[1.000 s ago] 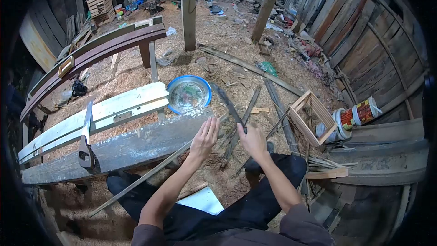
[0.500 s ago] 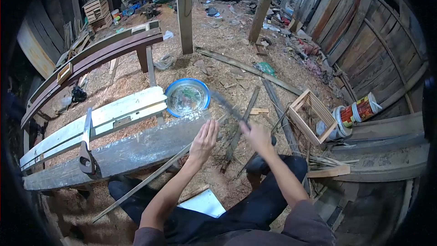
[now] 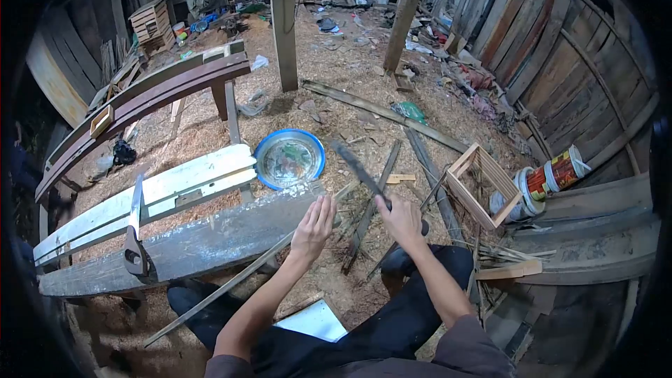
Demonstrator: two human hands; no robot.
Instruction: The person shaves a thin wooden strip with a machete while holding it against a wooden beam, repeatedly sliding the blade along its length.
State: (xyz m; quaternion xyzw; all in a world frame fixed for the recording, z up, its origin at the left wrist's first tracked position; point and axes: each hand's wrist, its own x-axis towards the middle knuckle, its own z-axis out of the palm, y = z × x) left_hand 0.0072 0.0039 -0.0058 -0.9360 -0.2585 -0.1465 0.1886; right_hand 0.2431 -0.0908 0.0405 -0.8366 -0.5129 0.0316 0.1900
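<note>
1. My right hand [image 3: 404, 224] clenches a knife [image 3: 357, 166], blade toward eleven o'clock.
2. My left hand [image 3: 313, 229], fingers extended, covers a wooden strip [image 3: 217, 295] trailing toward eight o'clock; grip unclear.
3. Strip looks unsevered; work done or left, unclear.

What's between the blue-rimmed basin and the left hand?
In the head view, the end of the grey board lies between the basin and the left hand.

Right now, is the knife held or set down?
Held: the right hand grips one end of the knife, and the rest juts out ahead.
</note>
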